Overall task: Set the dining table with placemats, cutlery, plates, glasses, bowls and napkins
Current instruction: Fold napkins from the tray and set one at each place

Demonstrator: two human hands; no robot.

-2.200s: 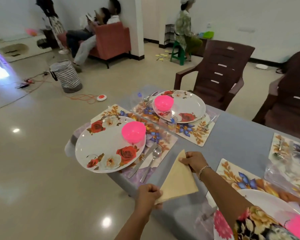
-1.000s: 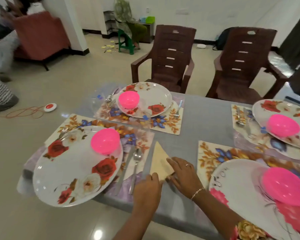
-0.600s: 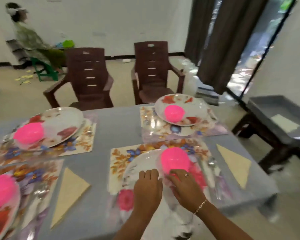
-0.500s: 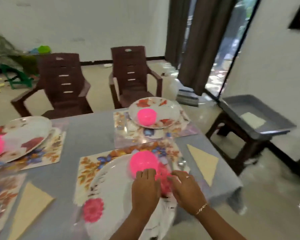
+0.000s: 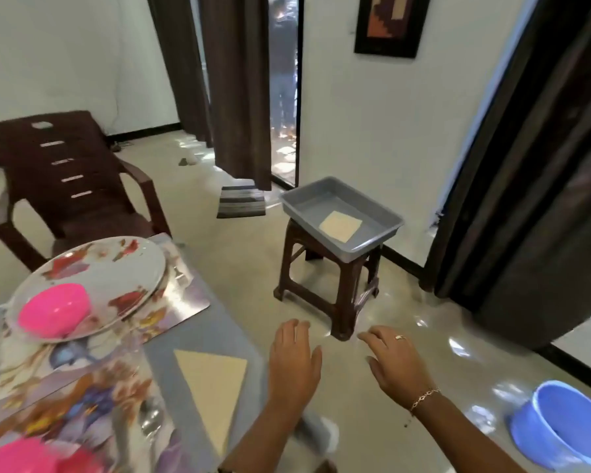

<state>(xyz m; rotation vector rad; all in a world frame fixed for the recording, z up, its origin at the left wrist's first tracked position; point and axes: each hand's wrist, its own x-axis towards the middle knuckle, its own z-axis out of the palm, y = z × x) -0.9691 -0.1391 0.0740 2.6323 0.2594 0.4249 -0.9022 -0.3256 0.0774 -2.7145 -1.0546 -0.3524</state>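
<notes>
Hovering short of the tray [image 5: 372,245], left grip [image 5: 295,367] and right grip [image 5: 396,367] hang slack, empty. Snatching its napkin [image 5: 340,226] could tip it.

You have: 2 pink bowls [image 5: 53,310] [image 5: 14,455], 2 napkins [image 5: 212,387] [image 5: 340,225], 2 placemats [image 5: 184,295] [image 5: 65,414], 1 floral plate [image 5: 116,268], 1 chair [image 5: 72,179], 1 stool [image 5: 335,288], 1 grey tray [image 5: 307,203], 1 blue basin [image 5: 560,428].

Light: bright, even daylight, in via doorway [image 5: 283,97] at back.
Glare: white patches on glossy floor [image 5: 457,346], esp. nr right curtain [image 5: 526,199] & doorway.
Shadows: soft, faint; darker under stool [image 5: 347,302].
Blur: motion smear on plate [image 5: 92,268], mats [image 5: 82,414], spoon [image 5: 149,418] twd table's near edge; tray [image 5: 307,204] & stool sharper.
Distortion: wide-angle; chair [image 5: 65,165] & curtain lean at frame edges.
</notes>
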